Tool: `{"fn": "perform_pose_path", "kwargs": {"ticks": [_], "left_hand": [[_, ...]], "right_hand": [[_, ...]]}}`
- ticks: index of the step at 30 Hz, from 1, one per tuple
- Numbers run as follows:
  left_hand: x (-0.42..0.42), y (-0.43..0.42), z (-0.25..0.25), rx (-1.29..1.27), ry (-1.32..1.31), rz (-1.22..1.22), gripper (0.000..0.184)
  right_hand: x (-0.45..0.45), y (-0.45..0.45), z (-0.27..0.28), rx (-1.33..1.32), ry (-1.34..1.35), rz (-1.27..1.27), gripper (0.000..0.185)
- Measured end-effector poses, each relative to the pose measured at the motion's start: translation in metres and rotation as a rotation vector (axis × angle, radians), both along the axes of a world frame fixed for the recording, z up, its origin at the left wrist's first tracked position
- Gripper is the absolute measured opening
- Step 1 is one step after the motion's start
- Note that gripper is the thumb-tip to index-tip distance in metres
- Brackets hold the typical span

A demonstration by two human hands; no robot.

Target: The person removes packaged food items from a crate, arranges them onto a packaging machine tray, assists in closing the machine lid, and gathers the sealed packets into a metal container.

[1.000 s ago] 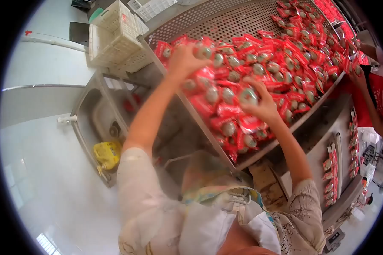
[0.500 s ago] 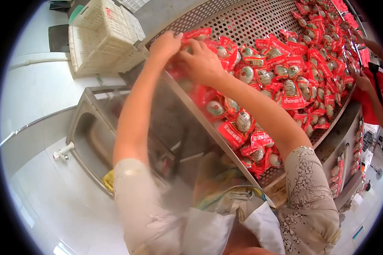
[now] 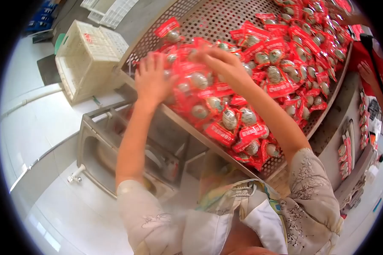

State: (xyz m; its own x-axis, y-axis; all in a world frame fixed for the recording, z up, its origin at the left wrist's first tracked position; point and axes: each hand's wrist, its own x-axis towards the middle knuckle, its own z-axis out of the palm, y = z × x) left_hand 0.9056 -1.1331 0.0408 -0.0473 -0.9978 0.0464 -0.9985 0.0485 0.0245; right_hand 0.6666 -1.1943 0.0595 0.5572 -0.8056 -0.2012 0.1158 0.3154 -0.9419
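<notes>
Red-and-clear packets with egg-shaped contents (image 3: 274, 74) lie heaped in a perforated metal tray (image 3: 200, 22). My left hand (image 3: 152, 80) is at the tray's near left edge, its fingers stretched out and apart, touching the packets beside it. Over the heap, to the right of it, my right hand (image 3: 225, 63) points leftward with bent fingers. Its fingertips are smeared by motion among red packets, so I cannot see whether they grip one. Between the two hands several blurred packets (image 3: 187, 83) are bunched together.
A white plastic crate (image 3: 78, 61) stands left of the tray, with another white crate (image 3: 110, 10) behind. Below the tray's left side is a metal sink (image 3: 100, 148) with a white tap (image 3: 75, 175). At the right edge shows another person's hand (image 3: 366, 71).
My left hand has moved down and its fingers have spread. My right hand has shifted right, apart from the left. Packets between them have moved, and the view has shifted slightly.
</notes>
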Motion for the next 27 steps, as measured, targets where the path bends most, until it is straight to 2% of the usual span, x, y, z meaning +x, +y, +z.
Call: {"fn": "perform_pose_path", "kwargs": {"ticks": [1,2,3,4,5,6,7,8,10,11,13,15,16,18,19,20,21,22,24,26,27], "left_hand": [[-0.007,-0.003,0.004,0.079,-0.116,0.064,0.082],[-0.005,-0.011,0.010,0.288,-0.100,0.182,0.097],[0.004,-0.014,0.001,0.332,-0.152,0.230,0.100],[-0.003,-0.021,0.023,0.531,-0.137,0.268,0.102],[0.010,-0.018,0.000,0.454,-0.205,0.214,0.102],[0.014,-0.023,-0.003,0.481,-0.226,0.182,0.099],[-0.005,-0.036,0.021,0.665,-0.370,0.152,0.097],[-0.002,-0.042,0.019,0.744,-0.345,0.087,0.097],[0.013,-0.044,-0.001,0.817,-0.351,0.111,0.094],[-0.005,-0.043,0.011,0.839,-0.442,0.199,0.094],[-0.009,-0.041,0.006,0.729,-0.618,0.272,0.085],[-0.080,-0.041,0.042,0.595,-0.517,0.428,0.069],[-0.112,-0.044,0.044,0.386,-0.368,0.269,0.063],[-0.167,-0.043,0.047,-0.021,-0.068,-0.038,0.051],[-0.235,-0.035,0.060,-0.104,0.119,-0.192,0.046],[-0.304,-0.027,0.073,-0.162,0.288,-0.361,0.042],[-0.381,-0.007,0.086,-0.195,0.387,-0.549,0.043],[-0.451,0.015,0.095,0.006,0.656,-0.542,0.046],[-0.563,0.048,0.092,-0.003,0.624,-0.856,0.060],[-0.655,0.079,0.075,0.116,0.690,-1.002,0.077],[-0.667,0.082,0.075,0.111,0.683,-1.000,0.077]], "right_hand": [[-0.033,0.012,-0.001,0.005,0.108,-0.009,0.026],[-0.067,0.028,0.001,0.020,0.106,-0.040,0.025],[-0.098,0.048,0.004,0.037,0.103,-0.081,0.024],[-0.127,0.068,0.011,0.085,0.109,-0.106,0.023],[-0.157,0.088,0.019,0.127,0.126,-0.153,0.023],[-0.183,0.106,0.025,0.150,0.136,-0.156,0.022],[-0.208,0.124,0.036,0.137,0.263,-0.181,0.022],[-0.231,0.142,0.045,0.053,0.357,-0.191,0.025],[-0.273,0.180,0.065,0.205,0.276,-0.300,0.024],[-0.296,0.202,0.051,0.153,0.252,-0.374,0.024],[-0.356,0.226,0.059,-0.176,0.434,-0.498,0.027],[-0.426,0.244,0.067,-0.352,0.594,-0.745,0.027],[-0.468,0.253,0.059,-0.543,0.830,-0.895,0.030],[-0.557,0.274,0.048,-0.597,1.100,-1.237,0.037],[-0.605,0.286,0.061,-0.552,1.092,-1.281,0.045],[-0.660,0.305,0.043,-0.704,1.466,-1.372,0.050],[-0.712,0.321,0.032,-0.772,1.536,-1.476,0.058],[-0.759,0.342,0.021,-0.722,1.657,-1.529,0.067],[-0.840,0.377,-0.007,-0.305,2.090,-1.611,0.083],[-0.888,0.397,-0.018,-0.104,1.737,-1.588,0.085],[-0.904,0.402,-0.019,-0.015,1.562,-1.561,0.086]]}}
